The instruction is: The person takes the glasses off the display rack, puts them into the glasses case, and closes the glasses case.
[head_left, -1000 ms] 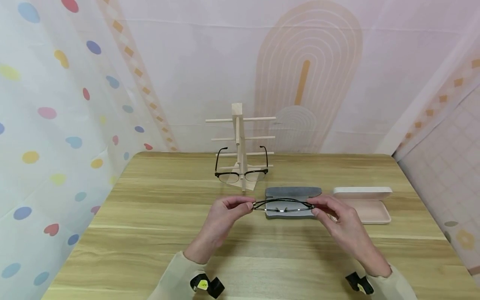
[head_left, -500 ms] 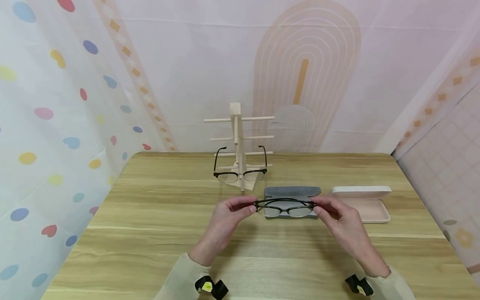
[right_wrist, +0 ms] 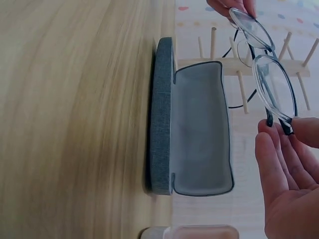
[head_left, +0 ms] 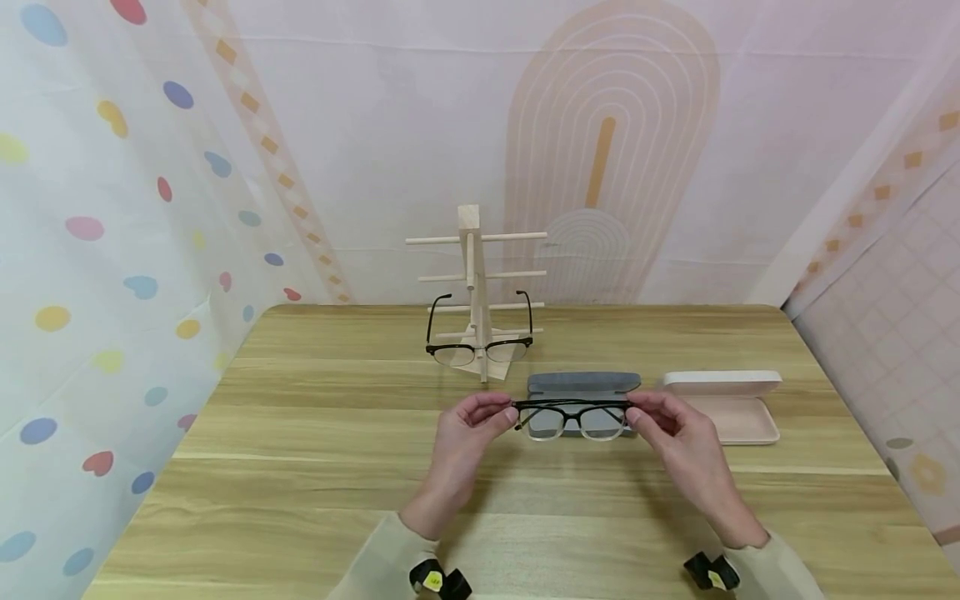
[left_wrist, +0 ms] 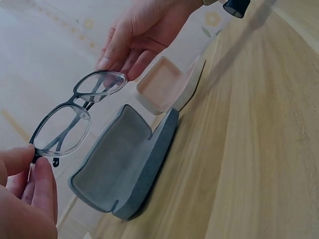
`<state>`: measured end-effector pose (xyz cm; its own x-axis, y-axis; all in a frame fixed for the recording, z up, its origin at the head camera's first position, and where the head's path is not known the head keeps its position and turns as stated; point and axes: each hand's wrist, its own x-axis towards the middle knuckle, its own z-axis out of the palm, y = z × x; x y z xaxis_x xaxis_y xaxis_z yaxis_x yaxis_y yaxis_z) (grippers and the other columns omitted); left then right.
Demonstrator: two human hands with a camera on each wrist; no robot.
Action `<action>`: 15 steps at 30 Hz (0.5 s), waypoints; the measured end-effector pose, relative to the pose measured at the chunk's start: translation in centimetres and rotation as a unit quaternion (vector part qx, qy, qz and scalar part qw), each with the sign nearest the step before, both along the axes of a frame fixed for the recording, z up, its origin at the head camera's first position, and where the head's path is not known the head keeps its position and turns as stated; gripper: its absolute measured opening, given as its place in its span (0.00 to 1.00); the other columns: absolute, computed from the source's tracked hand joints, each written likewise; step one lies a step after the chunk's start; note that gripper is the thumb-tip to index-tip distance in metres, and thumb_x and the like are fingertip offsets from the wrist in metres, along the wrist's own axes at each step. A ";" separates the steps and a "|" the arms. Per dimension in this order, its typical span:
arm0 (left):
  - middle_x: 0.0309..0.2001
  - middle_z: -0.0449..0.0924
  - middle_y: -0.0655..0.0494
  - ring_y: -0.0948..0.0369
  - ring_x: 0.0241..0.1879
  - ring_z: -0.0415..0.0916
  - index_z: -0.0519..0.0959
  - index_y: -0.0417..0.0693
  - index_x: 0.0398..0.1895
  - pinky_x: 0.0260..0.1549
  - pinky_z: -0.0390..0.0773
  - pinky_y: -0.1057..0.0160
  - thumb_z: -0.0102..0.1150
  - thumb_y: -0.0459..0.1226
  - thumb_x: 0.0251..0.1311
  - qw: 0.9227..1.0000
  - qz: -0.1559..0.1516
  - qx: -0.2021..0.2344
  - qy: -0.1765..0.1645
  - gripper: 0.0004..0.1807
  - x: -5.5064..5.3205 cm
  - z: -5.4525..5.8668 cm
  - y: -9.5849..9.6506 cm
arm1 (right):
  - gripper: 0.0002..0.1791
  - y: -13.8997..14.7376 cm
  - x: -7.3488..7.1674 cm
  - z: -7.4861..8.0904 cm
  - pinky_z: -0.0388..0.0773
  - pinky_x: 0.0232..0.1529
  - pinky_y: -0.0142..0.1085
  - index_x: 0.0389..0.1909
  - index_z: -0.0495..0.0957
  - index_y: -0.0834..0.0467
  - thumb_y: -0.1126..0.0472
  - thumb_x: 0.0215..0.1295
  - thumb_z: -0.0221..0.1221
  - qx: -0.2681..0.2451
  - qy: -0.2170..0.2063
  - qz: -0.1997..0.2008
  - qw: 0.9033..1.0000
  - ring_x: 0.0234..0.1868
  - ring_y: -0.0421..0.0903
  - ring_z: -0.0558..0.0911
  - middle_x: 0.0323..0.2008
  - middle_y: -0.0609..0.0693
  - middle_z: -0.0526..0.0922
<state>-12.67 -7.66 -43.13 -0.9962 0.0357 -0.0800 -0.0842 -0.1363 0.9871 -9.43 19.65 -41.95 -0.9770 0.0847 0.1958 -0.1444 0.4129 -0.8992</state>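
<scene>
My left hand (head_left: pixel 461 446) and my right hand (head_left: pixel 688 446) pinch opposite ends of a pair of glasses (head_left: pixel 572 415), thumbs at the front. The frame is black along the top with clear lower rims, and its temples are folded behind the lenses. It is held up over the table, overlapping an open grey glasses case (head_left: pixel 584 382) in the head view. In the left wrist view the case's grey lining (left_wrist: pixel 117 159) shows nothing inside. From the right wrist, the folded temple ends (right_wrist: pixel 269 119) lie close to my right fingers.
Behind the grey case, a wooden display stand (head_left: pixel 469 218) with crossbars carries another pair of black-browed glasses (head_left: pixel 510 342). To the right lies an open white case with pink lining (head_left: pixel 742 423). A patterned curtain (head_left: pixel 360 150) hangs behind the wooden table (head_left: pixel 300 467).
The glasses have tilted from nearly edge-on until their lenses face the head camera. My left hand has shifted slightly right; both hands keep their grip.
</scene>
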 end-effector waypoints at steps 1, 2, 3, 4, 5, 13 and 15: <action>0.42 0.87 0.50 0.61 0.42 0.84 0.81 0.29 0.50 0.46 0.83 0.65 0.70 0.27 0.60 1.000 0.005 0.007 -0.001 0.15 0.0 -0.1 0.2 | 0.14 0.0 -0.1 -0.1 0.82 0.39 0.25 0.53 0.84 0.63 0.60 0.73 0.65 -0.005 -0.004 -0.002 1.000 0.40 0.34 0.84 0.44 0.56 0.88; 0.41 0.87 0.50 0.61 0.41 0.84 0.81 0.29 0.49 0.46 0.83 0.65 0.70 0.27 0.60 1.000 0.009 0.011 -0.003 0.15 0.0 -0.2 0.4 | 0.14 0.1 -0.1 -0.2 0.82 0.40 0.25 0.53 0.84 0.63 0.60 0.73 0.65 -0.011 -0.006 -0.005 1.000 0.39 0.34 0.85 0.44 0.57 0.88; 0.40 0.87 0.51 0.61 0.40 0.84 0.82 0.30 0.48 0.46 0.83 0.65 0.70 0.28 0.60 1.000 0.014 0.015 -0.007 0.14 0.0 -0.3 0.5 | 0.14 0.1 -0.2 -0.2 0.82 0.40 0.25 0.52 0.84 0.63 0.60 0.72 0.65 -0.015 -0.007 -0.007 1.000 0.39 0.34 0.85 0.44 0.57 0.88; 0.39 0.87 0.51 0.61 0.40 0.84 0.82 0.31 0.47 0.45 0.83 0.65 0.70 0.28 0.60 1.000 0.019 0.015 -0.009 0.13 0.0 -0.4 0.7 | 0.13 0.1 -0.3 -0.3 0.82 0.40 0.25 0.52 0.84 0.63 0.60 0.72 0.65 -0.018 -0.008 -0.010 1.000 0.39 0.33 0.85 0.44 0.57 0.88; 0.39 0.87 0.52 0.61 0.40 0.84 0.83 0.31 0.46 0.45 0.83 0.65 0.70 0.28 0.60 1.000 0.023 0.016 -0.011 0.12 0.0 -0.5 0.9 | 0.13 0.2 -0.3 -0.4 0.82 0.40 0.25 0.52 0.84 0.63 0.60 0.72 0.65 -0.020 -0.009 -0.012 1.000 0.39 0.33 0.85 0.44 0.58 0.88; 0.36 0.87 0.54 0.63 0.39 0.83 0.84 0.32 0.44 0.44 0.84 0.66 0.71 0.28 0.60 0.999 0.035 0.026 -0.011 0.11 -0.5 -1.5 1.7 | 0.13 0.4 -1.2 -1.3 0.83 0.40 0.27 0.51 0.84 0.67 0.64 0.72 0.64 -0.046 -0.019 -0.019 0.999 0.37 0.35 0.86 0.43 0.61 0.87; 0.37 0.86 0.53 0.63 0.39 0.82 0.84 0.31 0.45 0.44 0.84 0.66 0.71 0.28 0.60 0.999 0.036 0.027 -0.011 0.11 -0.7 -1.7 1.9 | 0.13 0.4 -1.4 -1.5 0.84 0.41 0.27 0.52 0.83 0.68 0.65 0.72 0.64 -0.062 -0.025 -0.017 0.998 0.37 0.35 0.86 0.44 0.61 0.87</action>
<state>-13.34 -5.81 -44.83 -0.9942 -0.0311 -0.1026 -0.0946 -0.1965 0.9759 -10.80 20.03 -43.41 -0.9813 0.1392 0.1331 -0.0859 0.3026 -0.9492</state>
